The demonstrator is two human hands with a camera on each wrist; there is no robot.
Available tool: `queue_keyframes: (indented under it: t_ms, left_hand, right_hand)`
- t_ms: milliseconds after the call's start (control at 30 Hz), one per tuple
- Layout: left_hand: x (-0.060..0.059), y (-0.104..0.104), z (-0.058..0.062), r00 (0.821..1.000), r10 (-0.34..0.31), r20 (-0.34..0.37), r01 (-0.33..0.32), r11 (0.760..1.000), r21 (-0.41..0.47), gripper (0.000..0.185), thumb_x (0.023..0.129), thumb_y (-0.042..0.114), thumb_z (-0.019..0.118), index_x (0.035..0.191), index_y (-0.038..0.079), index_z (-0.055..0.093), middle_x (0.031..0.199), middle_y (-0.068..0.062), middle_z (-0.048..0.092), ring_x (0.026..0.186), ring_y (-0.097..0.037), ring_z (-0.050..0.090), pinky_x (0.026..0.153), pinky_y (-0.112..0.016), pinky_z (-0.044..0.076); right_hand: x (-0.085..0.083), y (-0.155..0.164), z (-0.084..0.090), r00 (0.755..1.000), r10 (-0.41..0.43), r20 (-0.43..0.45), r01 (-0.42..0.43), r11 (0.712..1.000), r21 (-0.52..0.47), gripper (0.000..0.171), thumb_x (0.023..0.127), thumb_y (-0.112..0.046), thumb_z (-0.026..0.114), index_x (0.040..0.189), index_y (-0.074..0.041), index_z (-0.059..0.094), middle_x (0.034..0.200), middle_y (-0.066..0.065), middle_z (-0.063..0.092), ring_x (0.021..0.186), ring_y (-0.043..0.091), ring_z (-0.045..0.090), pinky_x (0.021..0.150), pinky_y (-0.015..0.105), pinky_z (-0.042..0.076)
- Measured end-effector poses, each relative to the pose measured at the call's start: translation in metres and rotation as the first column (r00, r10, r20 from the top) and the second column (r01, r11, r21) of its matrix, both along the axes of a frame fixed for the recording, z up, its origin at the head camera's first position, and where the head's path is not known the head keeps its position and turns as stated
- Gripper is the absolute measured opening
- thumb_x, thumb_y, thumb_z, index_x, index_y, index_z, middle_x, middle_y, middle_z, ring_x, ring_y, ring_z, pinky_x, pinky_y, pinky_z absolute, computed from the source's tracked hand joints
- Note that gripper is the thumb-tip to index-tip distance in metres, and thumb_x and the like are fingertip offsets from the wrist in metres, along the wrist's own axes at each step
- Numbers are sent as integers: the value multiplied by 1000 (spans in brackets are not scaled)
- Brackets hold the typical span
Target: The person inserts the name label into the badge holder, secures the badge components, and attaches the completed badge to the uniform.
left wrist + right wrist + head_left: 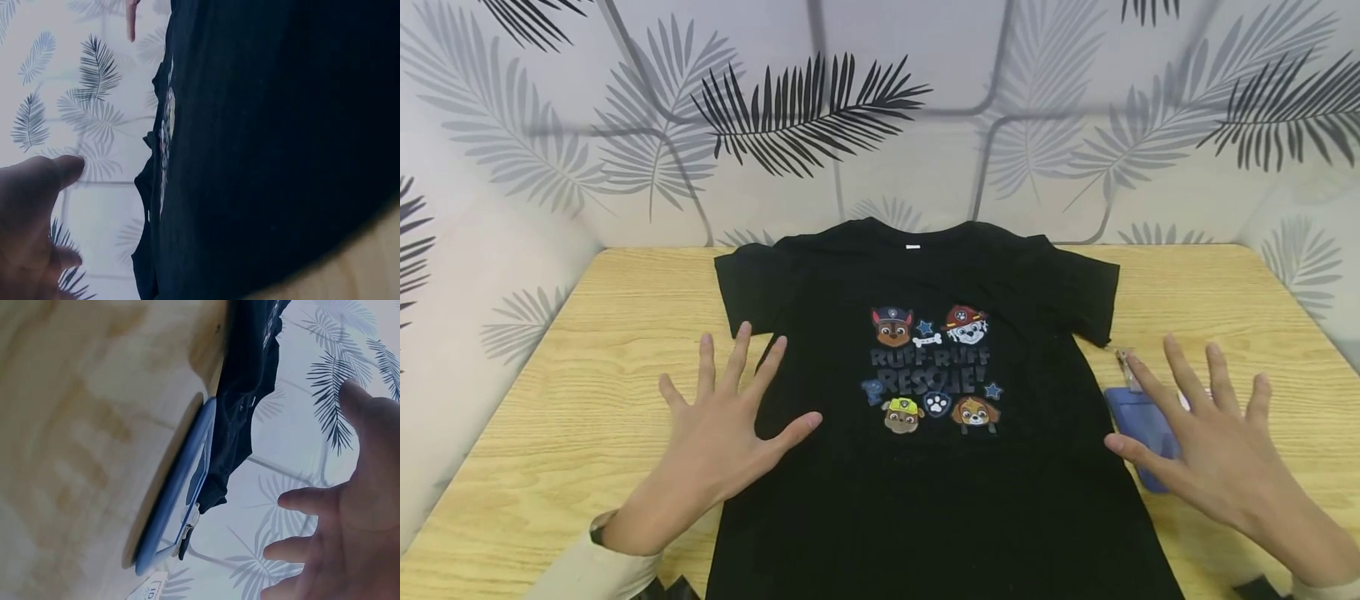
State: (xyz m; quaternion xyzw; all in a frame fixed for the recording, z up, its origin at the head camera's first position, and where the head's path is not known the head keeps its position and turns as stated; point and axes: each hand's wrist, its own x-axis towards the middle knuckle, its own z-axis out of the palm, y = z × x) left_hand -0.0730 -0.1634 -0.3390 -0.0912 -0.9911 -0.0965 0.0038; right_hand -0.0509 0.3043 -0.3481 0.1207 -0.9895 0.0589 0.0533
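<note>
While the shirt [925, 400] lies flat and unfolded across the table's [587, 400] middle, I see my left hand [722, 433] and right hand [1217, 442] spread open, gripping nothing, so any folding looks unstarted.

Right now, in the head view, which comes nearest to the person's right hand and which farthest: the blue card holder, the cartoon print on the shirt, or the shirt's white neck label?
From the right hand:
1. Blue card holder, partly under the fingers, on the table beside the shirt's edge.
2. Cartoon print, mid-chest of the black T-shirt, toward the left hand.
3. White neck label, at the collar, far side of the table.
</note>
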Motion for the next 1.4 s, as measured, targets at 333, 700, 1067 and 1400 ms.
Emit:
queue_keyframes:
  t_ms: [333, 700, 1067, 1400]
  left_hand:
    - [-4, 17, 6, 980, -189, -67, 193, 979, 63, 74, 92, 46, 61, 149, 7, 36, 157, -20, 20, 144, -44, 6, 103, -76, 14]
    - [-7, 55, 13, 946, -310, -89, 322, 927, 194, 61, 89, 31, 70, 134, -6, 51, 144, -23, 43, 139, -41, 31, 108, -52, 34]
    - [-1, 87, 15, 930, -362, -60, 363, 885, 291, 56, 90, 29, 69, 132, -4, 54, 141, -18, 48, 135, -36, 39, 105, -44, 40]
    - [-8, 102, 20, 925, -379, -27, 363, 861, 357, 53, 92, 28, 67, 133, -3, 53, 140, -17, 50, 131, -29, 45, 106, -42, 41]
  right_hand:
    - [3, 4, -6, 999, 14, -31, -15, 999, -37, 96, 81, -59, 67, 149, -4, 29, 146, 32, 31, 132, 57, 22, 104, 74, 7]
    - [13, 14, -17, 994, 69, -85, -78, 992, -103, 109, 60, -48, 86, 141, 7, 38, 134, 36, 41, 112, 60, 39, 99, 69, 28]
    - [21, 12, -20, 997, 30, -65, -40, 985, -166, 102, 60, -41, 88, 137, 8, 42, 132, 37, 43, 113, 59, 39, 87, 72, 35]
    - [22, 11, -18, 999, 13, -46, -19, 989, -144, 94, 60, -35, 89, 130, 12, 46, 127, 37, 45, 109, 57, 43, 84, 69, 39]
